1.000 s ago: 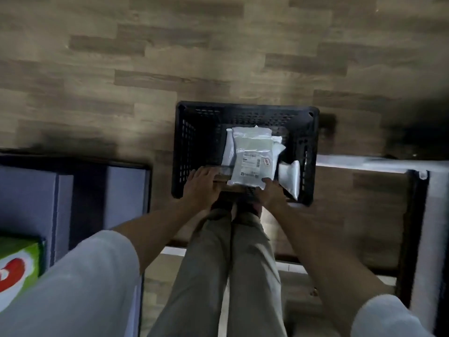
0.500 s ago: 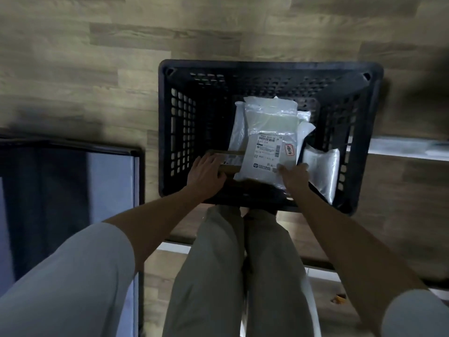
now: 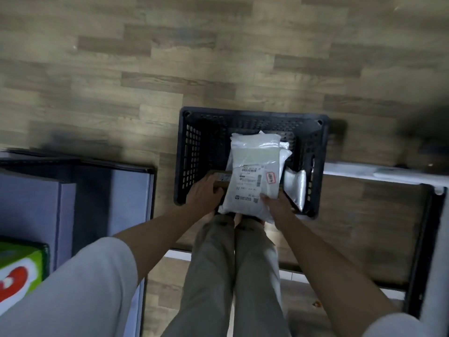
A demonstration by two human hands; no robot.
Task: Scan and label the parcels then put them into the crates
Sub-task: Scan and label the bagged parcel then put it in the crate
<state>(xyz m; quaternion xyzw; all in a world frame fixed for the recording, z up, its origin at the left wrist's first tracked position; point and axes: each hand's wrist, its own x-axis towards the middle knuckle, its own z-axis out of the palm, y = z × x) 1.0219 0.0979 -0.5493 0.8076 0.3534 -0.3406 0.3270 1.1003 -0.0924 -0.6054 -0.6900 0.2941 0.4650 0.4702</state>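
Note:
A black perforated crate (image 3: 192,156) stands on the wooden floor in front of my feet. A white plastic parcel (image 3: 252,171) with a shipping label and a small red sticker lies over the crate's near part, atop other white bags. My right hand (image 3: 277,205) grips its near right corner. My left hand (image 3: 204,193) holds a brown cardboard box (image 3: 220,177) that sits low inside the crate, to the left of the parcel. Another white bag (image 3: 295,188) leans against the crate's right wall.
A grey-blue cabinet or box (image 3: 73,198) stands to the left of the crate. A green and red package (image 3: 19,268) sits at the lower left. A white shelf with a black frame (image 3: 379,176) runs along the right side. My legs (image 3: 230,276) stand just behind the crate.
The view has pulled back and up, so the crate looks smaller. Both hands stay on the brown box and the white parcel; the parcel's near edge now hangs over the crate's near rim.

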